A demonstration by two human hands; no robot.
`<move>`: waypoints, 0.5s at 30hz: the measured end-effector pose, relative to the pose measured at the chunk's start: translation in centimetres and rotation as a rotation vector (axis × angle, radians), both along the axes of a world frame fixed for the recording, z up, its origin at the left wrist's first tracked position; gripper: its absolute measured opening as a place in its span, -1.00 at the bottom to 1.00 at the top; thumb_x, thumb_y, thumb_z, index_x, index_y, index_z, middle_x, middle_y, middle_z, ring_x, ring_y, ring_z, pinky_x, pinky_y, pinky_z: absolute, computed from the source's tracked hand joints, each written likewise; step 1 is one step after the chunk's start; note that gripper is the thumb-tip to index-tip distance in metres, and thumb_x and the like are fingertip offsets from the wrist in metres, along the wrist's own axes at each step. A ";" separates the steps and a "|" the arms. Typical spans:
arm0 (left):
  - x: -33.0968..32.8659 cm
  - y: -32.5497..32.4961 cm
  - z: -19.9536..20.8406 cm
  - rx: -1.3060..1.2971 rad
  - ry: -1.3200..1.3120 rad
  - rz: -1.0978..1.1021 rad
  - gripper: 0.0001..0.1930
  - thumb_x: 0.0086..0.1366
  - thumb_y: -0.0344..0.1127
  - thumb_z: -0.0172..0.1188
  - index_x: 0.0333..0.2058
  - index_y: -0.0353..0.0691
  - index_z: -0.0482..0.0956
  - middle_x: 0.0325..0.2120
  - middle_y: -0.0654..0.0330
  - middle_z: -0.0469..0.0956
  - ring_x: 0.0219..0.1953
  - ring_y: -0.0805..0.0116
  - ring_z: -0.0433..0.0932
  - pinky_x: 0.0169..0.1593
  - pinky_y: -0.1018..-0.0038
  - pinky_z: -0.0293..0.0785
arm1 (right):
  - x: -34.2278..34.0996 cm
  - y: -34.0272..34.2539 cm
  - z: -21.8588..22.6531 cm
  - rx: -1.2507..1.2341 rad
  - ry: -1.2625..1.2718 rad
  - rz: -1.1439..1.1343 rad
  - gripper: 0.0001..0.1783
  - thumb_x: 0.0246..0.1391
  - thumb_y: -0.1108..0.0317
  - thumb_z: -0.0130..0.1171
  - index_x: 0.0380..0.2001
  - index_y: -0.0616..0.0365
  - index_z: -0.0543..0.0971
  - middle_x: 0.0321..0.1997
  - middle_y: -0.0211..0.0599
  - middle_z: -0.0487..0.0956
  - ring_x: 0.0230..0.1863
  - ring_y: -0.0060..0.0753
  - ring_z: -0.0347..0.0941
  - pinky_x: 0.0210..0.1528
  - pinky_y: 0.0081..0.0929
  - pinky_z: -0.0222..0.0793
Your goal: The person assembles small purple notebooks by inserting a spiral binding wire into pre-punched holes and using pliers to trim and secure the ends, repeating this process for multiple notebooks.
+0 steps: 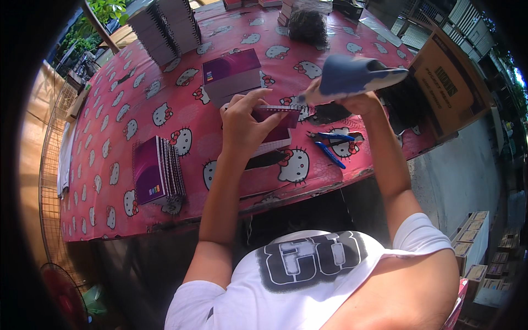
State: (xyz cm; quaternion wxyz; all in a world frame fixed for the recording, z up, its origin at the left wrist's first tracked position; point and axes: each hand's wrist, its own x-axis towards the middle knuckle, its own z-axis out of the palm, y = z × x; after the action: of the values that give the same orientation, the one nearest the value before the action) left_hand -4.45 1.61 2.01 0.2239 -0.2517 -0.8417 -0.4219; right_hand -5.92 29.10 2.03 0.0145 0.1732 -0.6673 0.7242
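Take twelve as straight away from you across the table. Your left hand (pixel 242 124) is half curled, the thumb reaching over the cover and the other fingers arched at the far edge, with a purple notebook (pixel 291 118) in its hold. Your right hand (pixel 360 103) is bent toward nine, but a blue-and-grey thing (pixel 352 77) hides most of its fingers; you cannot tell from here how far they are parted or whether they grip it.

The notebook lies at three from your left hand and at eight to nine from your right. Its spiral edge runs long from nine to three, its three o'clock end just beside your right fingertips. Your left hand is the nearer, already touching it; a page block (pixel 275 144) sits below.

Blue-handled pliers (pixel 333 136) rest at four from the notebook, their handles spread. A purple stack (pixel 231 71) stands at twelve from your left hand, close in the way on that side; a coil-bound pile (pixel 154 170) lies at eight, tall stacks (pixel 165 33) at ten to eleven. From your right hand, a black tangle (pixel 308 27) is at eleven and a carton (pixel 454 82) at three.
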 end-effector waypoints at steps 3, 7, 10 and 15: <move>0.3 0.1 0.2 0.005 -0.064 -0.021 -0.50 -0.14 -0.21 0.52 -0.14 -0.09 0.63 -0.42 0.25 0.62 -0.30 0.39 0.58 -0.17 0.41 0.44 | 0.0 -0.9 0.4 0.428 0.020 0.047 -0.51 -0.30 0.65 0.22 -0.14 0.25 0.52 -0.25 -0.31 0.59 -0.23 -0.46 0.49 -0.16 -0.43 0.46; -0.7 0.0 0.6 0.027 -0.044 -0.047 -0.52 -0.13 -0.22 0.51 -0.16 -0.11 0.63 -0.40 0.23 0.62 -0.26 0.38 0.57 -0.15 0.40 0.44 | 0.4 -1.5 -0.1 -0.095 -0.017 0.094 -0.55 -0.31 0.59 0.26 -0.19 0.25 0.55 -0.29 -0.27 0.61 -0.24 -0.42 0.56 -0.23 -0.41 0.46; -0.6 -0.3 0.2 -0.005 0.147 0.020 -0.55 -0.09 -0.31 0.51 -0.15 -0.14 0.64 -0.32 0.20 0.60 -0.26 0.43 0.58 -0.19 0.48 0.50 | -3.0 -2.0 0.5 1.026 0.229 -0.238 -0.57 -0.33 0.59 0.26 -0.23 0.25 0.57 -0.32 -0.30 0.61 -0.21 -0.43 0.56 -0.23 -0.41 0.46; -0.3 -2.5 -2.5 0.396 -0.155 0.013 -0.67 0.02 -0.47 0.42 -0.18 -0.25 0.63 -0.24 0.25 0.57 -0.23 0.51 0.54 -0.21 0.56 0.51 | -2.4 -4.7 1.3 0.641 0.088 0.048 -0.56 -0.31 0.59 0.23 -0.20 0.25 0.57 -0.27 -0.38 0.62 -0.24 -0.56 0.49 -0.18 -0.52 0.43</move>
State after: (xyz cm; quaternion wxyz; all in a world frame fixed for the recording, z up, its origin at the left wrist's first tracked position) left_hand -4.76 -0.87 -0.44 0.2065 -0.1643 -0.7587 -0.5956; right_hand -8.34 24.38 3.31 -0.0291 0.2158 -0.8559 0.4691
